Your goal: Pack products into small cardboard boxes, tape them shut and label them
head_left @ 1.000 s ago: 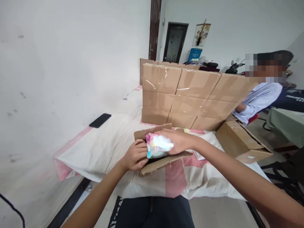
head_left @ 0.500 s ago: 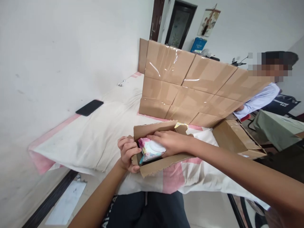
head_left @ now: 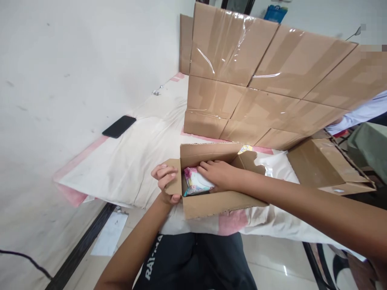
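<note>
An open cardboard box [head_left: 211,206] rests on the cloth-covered surface in front of me. Inside its left end lies a white, pink and teal soft packet [head_left: 198,181]. My left hand [head_left: 166,182] grips the box's left end flap, fingers wrapped over it and thumb below. My right hand [head_left: 219,175] reaches into the box and lies over the right part of the packet, fingers stretched out and slightly apart. The underside of that hand is hidden, and the box floor is mostly covered.
A tall taped cardboard panel [head_left: 223,48] stands behind the box. A black phone [head_left: 119,126] lies at the left by the wall. Another cardboard box [head_left: 323,163] sits at the right. Beyond the panel, a person's sleeve [head_left: 359,114] shows.
The view has tilted down and shifted. My left hand now holds the end flap folded outward, and the box stands wider open. My right hand stays on the packet, which lies flatter.
</note>
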The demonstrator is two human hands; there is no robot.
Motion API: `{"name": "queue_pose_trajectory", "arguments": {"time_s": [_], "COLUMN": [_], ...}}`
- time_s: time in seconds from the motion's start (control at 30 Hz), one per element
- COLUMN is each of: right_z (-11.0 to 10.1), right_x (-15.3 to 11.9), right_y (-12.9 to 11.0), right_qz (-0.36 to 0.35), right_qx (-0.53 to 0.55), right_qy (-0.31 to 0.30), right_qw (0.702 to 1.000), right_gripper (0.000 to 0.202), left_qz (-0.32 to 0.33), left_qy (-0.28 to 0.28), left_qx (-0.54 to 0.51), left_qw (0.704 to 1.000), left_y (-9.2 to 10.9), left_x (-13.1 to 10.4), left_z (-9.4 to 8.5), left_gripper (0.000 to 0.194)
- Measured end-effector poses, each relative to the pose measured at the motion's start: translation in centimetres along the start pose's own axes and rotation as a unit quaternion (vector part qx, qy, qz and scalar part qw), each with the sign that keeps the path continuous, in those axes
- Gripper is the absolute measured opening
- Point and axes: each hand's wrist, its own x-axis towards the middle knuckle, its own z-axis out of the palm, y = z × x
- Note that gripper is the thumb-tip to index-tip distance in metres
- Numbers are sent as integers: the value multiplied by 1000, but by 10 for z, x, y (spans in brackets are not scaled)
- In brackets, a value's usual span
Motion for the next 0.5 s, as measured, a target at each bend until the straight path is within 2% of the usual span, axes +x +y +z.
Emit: {"name": "queue_pose_trajectory", "arguments": {"time_s": [0.07, 0.1, 0.17, 0.23, 0.27, 0.3, 0.33, 0.37, 0.4, 0.43, 0.47, 0.5], "right_z": [-5, -10, -22, -28, -25, -18, -7, 9, 28, 48, 67, 84], "right_x": [-2, -7, -28, -62, -81, -99, -115, -127, -133, -135, -131, -123], "right_y": [2, 3, 3, -1, -4, -9, -13, -18, -23, -28, -32, -35], "right_qz": [21, 34, 53, 60, 62, 72, 83, 97, 115, 130, 150, 174], "right_qx": [42, 85, 204, 329, 377, 410, 423, 411, 390, 389, 409, 431], "right_qy": [-6, -6, 13, 108, 199, 322, 451, 598, 708, 753, 754, 730], "right_qw": [999, 996, 977, 936, 902, 850, 781, 682, 578, 515, 491, 500], "right_gripper": [73, 71, 63, 51, 46, 42, 39, 37, 36, 40, 46, 56], "left_qz": [47, 56, 49, 50, 56, 62, 69, 75, 79, 80, 77, 68], "left_qy": [82, 95, 73, 44, 29, 16, 6, -5, -18, -31, -43, -54], "left_qx": [-53, -64, -68, -94, -114, -132, -147, -159, -170, -180, -191, -200], "left_qw": [994, 992, 994, 993, 992, 989, 987, 984, 982, 980, 978, 976], "left_y": [4, 6, 8, 7, 5, 4, 2, 1, 0, -1, -2, -3], "left_x": [7, 10, 15, 18, 19, 19, 20, 20, 19, 18, 16, 13], "left_z": [-3, -4, -5, -5, -4, -4, -4, -4, -4, -4, -3, -3], "left_gripper": [63, 64, 70, 71, 70, 69, 68, 67, 66, 66, 66, 67]}}
